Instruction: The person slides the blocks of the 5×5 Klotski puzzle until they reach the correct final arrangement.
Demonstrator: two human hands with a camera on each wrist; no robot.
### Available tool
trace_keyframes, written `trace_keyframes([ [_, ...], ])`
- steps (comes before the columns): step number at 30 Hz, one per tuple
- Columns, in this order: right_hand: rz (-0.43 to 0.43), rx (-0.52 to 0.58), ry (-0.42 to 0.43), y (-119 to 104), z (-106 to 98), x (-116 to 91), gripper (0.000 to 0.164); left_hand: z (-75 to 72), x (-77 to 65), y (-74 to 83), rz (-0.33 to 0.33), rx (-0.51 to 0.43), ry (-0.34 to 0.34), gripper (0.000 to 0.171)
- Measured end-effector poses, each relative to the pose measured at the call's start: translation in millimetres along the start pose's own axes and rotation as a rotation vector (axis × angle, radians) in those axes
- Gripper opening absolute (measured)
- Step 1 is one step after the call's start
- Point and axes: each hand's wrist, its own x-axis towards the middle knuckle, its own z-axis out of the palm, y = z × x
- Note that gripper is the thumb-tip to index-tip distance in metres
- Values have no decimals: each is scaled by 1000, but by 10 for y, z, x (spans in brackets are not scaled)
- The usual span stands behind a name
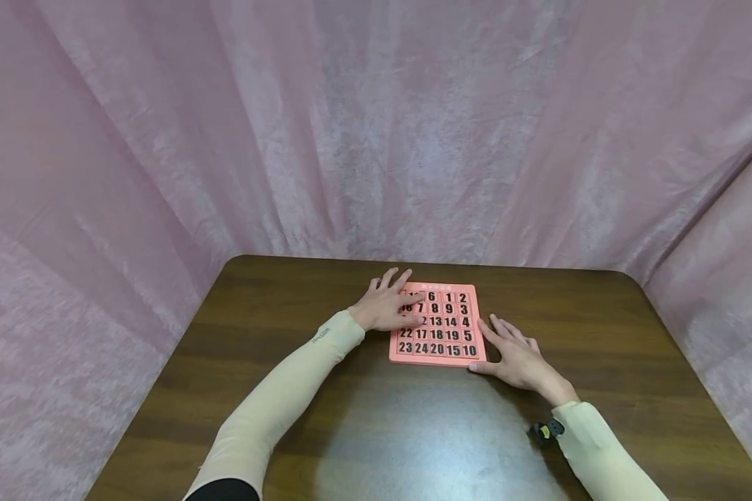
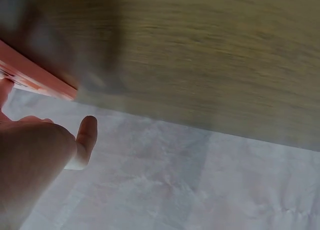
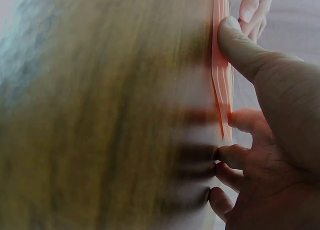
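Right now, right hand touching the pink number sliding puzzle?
Touching. Right wrist view: the right hand has its thumb against the edge of the pink number sliding puzzle.

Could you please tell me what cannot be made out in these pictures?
Head: some left-side numbers on the number puzzle, behind the left grip.
Head: lettering on the left sleeve, too small.
Left wrist: most of the puzzle, cut off by the left edge.
Right wrist: the puzzle's numbers, its edge facing the camera.
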Motion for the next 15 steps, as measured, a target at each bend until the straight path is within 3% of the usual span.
trace_keyframes([
  [9,2,1,5,-2,-9,7,102,1,-82,-108,-23,0,12,72],
  [15,-4,0,8,7,0,0,103,-12,-107,-45,-16,-27,9,75],
])
